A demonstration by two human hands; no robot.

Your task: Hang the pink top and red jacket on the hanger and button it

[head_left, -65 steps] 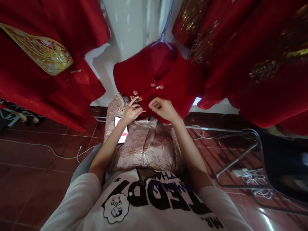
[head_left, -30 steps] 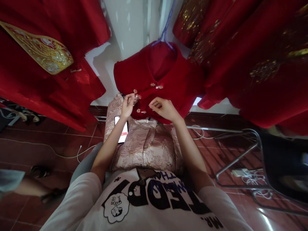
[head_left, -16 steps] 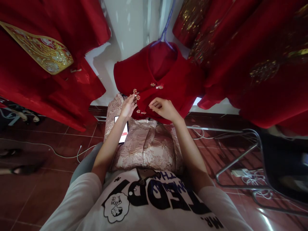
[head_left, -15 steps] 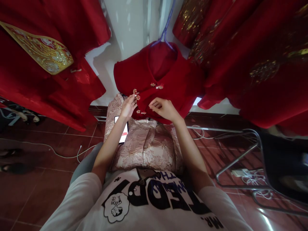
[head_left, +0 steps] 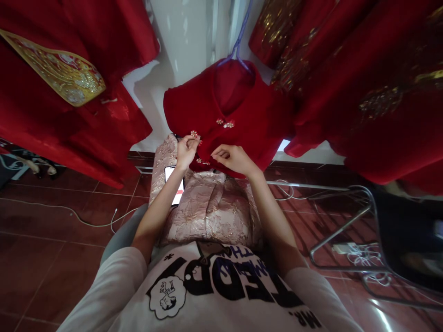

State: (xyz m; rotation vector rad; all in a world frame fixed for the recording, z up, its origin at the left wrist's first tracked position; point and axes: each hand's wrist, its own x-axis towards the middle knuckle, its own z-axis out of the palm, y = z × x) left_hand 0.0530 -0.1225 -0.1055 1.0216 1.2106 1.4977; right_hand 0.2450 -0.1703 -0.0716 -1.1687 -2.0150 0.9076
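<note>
A red velvety garment (head_left: 261,133) hangs from a purple hanger (head_left: 238,48), its lower part against a pink brocade cloth (head_left: 211,212) on my lap. Flower-shaped jewelled buttons run down its front: one pair (head_left: 224,123) sits below the neckline, another (head_left: 202,161) near the bottom. My left hand (head_left: 187,150) pinches the garment's front edge at the middle jewelled button (head_left: 194,134), partly covering it. To its right, my right hand (head_left: 230,157) is closed in a pinch just over the cloth. Anything between its fingertips is too small to make out.
A lit phone (head_left: 176,184) lies by my left forearm on the brocade. Red gold-trimmed clothes (head_left: 114,110) hang on both sides. A black chair with a metal frame (head_left: 346,230) stands at right, with white cables (head_left: 363,256) beneath. Another cable (head_left: 86,224) crosses the tiled floor.
My left hand has shifted slightly down and right, its fingers closing over part of the middle button. My right hand has moved a little down and left.
</note>
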